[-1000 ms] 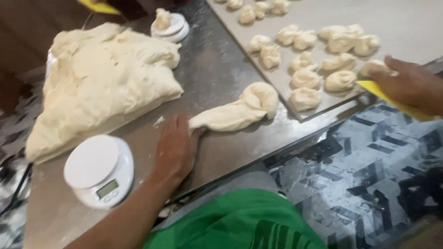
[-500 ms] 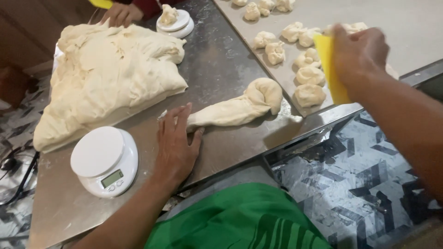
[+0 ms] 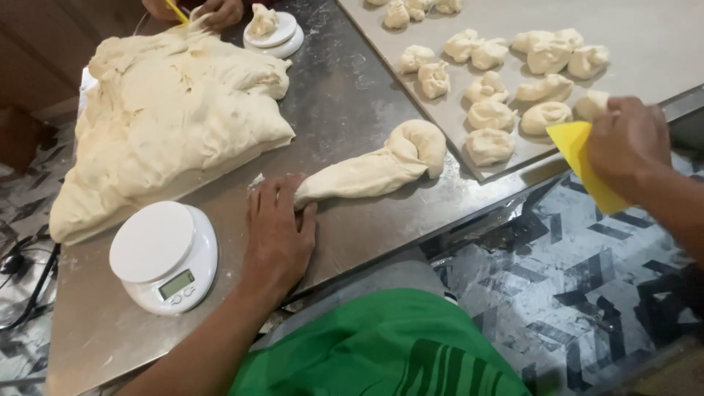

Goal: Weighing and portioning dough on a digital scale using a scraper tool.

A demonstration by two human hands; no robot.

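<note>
My left hand [image 3: 277,235] lies flat on the steel table [image 3: 352,88], fingers spread, its fingertips touching the thin end of a long roll of dough [image 3: 374,170]. The roll curls into a knob at its far end. My right hand [image 3: 629,141] is shut on a yellow plastic scraper [image 3: 583,158], held off the table's near right corner, just beside the tray [image 3: 660,37] of small dough pieces [image 3: 490,145].
A big mass of dough [image 3: 165,117] fills the table's left. A white digital scale [image 3: 163,257] stands by my left wrist. A second scale [image 3: 273,31] with a dough lump sits at the back, where another person's hands [image 3: 196,10] work with a yellow tool. Patterned floor lies to the right.
My right hand with the scraper has dropped from above the tray to the table's near right corner. My left hand stays on the dough roll's end.
</note>
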